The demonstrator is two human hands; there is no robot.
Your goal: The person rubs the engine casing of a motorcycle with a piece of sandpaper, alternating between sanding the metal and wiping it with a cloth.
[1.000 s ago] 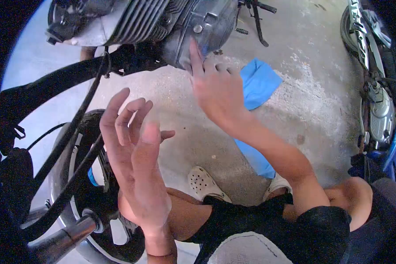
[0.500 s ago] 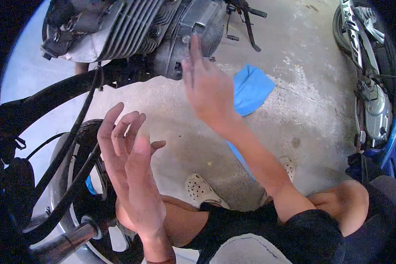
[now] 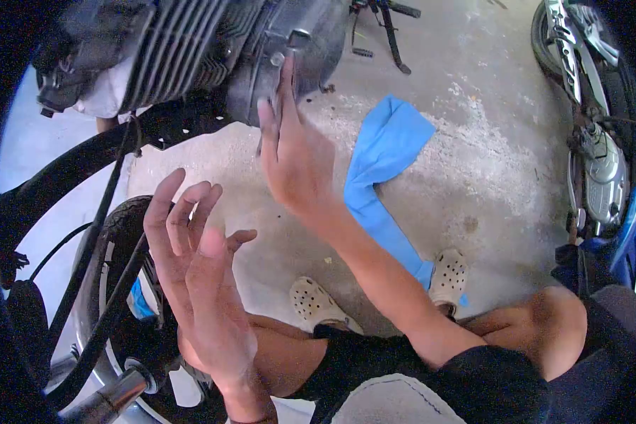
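Note:
My right hand [image 3: 297,162] reaches up to the motorcycle engine [image 3: 184,53], its index finger stretched out with the tip right by a round bolt head [image 3: 277,59] on the dark engine side cover [image 3: 311,56]. The other fingers of that hand are partly bent, with dark smudges on them. Lower left, my left hand [image 3: 205,275] is held up in the air, palm turned inward, fingers loosely curved and apart with nothing in them. It is nearest to the front wheel [image 3: 120,226] and a black frame tube.
A blue cloth [image 3: 385,148] lies on the concrete floor [image 3: 473,184] between the engine and my feet in beige clogs [image 3: 449,275]. Black cables [image 3: 106,191] hang at the left. A second motorbike [image 3: 604,177] stands along the right edge.
My right hand has shifted left in view, still at the engine cover. The engine has also slid left in view, and more of the blue cloth shows. My left hand keeps its pose.

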